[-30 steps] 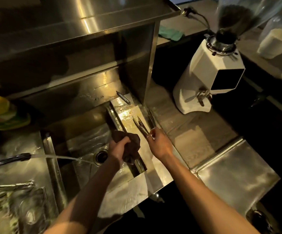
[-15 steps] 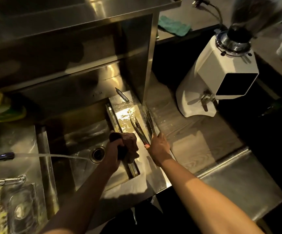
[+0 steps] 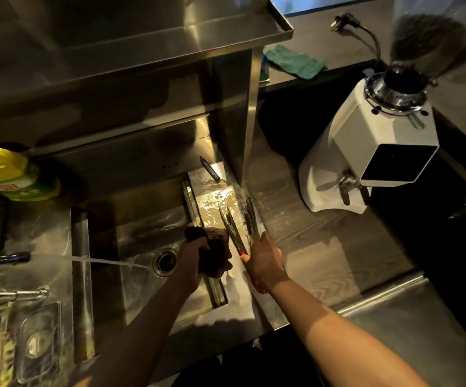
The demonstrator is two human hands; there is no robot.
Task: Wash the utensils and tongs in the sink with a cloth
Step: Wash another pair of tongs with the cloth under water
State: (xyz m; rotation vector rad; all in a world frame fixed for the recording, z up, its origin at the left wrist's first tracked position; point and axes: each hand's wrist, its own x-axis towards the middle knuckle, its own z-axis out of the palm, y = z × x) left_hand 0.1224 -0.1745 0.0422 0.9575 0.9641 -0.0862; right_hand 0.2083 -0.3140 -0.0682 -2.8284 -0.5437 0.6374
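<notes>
My left hand [image 3: 191, 251] grips a dark brown cloth [image 3: 214, 248] at the right rim of the steel sink [image 3: 142, 227]. My right hand [image 3: 263, 261] holds metal tongs [image 3: 231, 224] by their handle end, with the tips pointing away over the wet drainboard [image 3: 215, 196]. A second pair of tongs or utensils [image 3: 251, 216] lies on the drainboard's right edge, just past my fingertips. The cloth touches the near part of the held tongs. Water streams from the tap [image 3: 1, 261] toward the drain [image 3: 166, 261].
A small knife-like tool [image 3: 209, 169] lies at the drainboard's far end. A white coffee grinder [image 3: 371, 152] stands on the wooden counter to the right. A yellow-green bottle [image 3: 11, 174] sits at the left, a green rag [image 3: 296, 64] behind, and a steel shelf overhead.
My right hand has closed around the tongs' handle and lifted them slightly toward the cloth. My left hand with the cloth stays at the sink rim. The view has shifted a little.
</notes>
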